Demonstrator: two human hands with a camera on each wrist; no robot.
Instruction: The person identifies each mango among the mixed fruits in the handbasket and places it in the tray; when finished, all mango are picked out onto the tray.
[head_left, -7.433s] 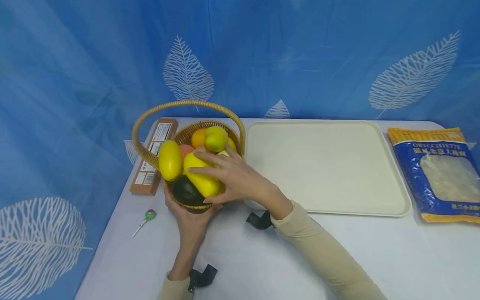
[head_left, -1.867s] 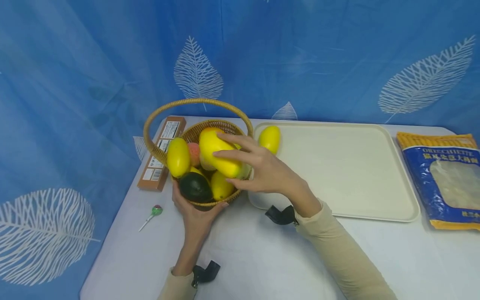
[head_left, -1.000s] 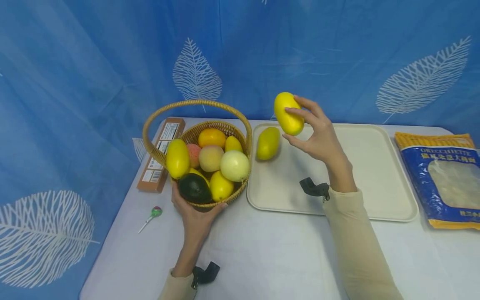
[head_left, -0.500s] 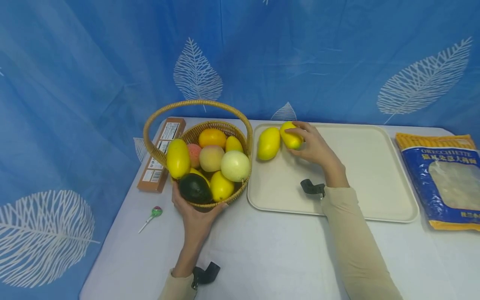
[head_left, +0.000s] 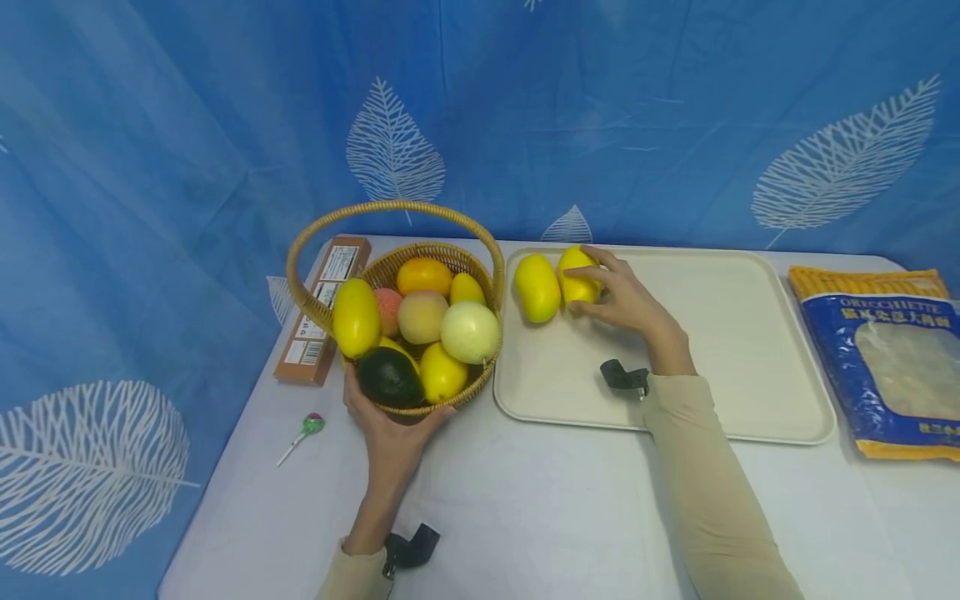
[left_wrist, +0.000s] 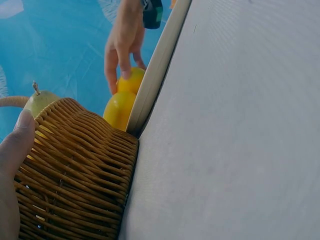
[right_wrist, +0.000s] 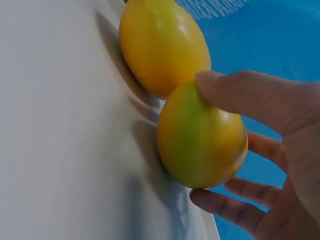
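Open tray (head_left: pixel 720 358) seen to right of right hand (head_left: pixel 630 296); far rim just beyond fingertips. Yellow mango (head_left: pixel 577 289) pinched there, just beside second mango (head_left: pixel 537 289); held in mid-air a second ago. Basket (left_wrist: pixel 75 170) gripped by left hand (head_left: pixel 393 442), fingers partly hidden. Pasta bag (head_left: pixel 877 367), well right of both hands, cut off.

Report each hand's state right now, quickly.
Left hand: closed, holding the basket.
Right hand: closed, holding a yellow fruit at the tray.
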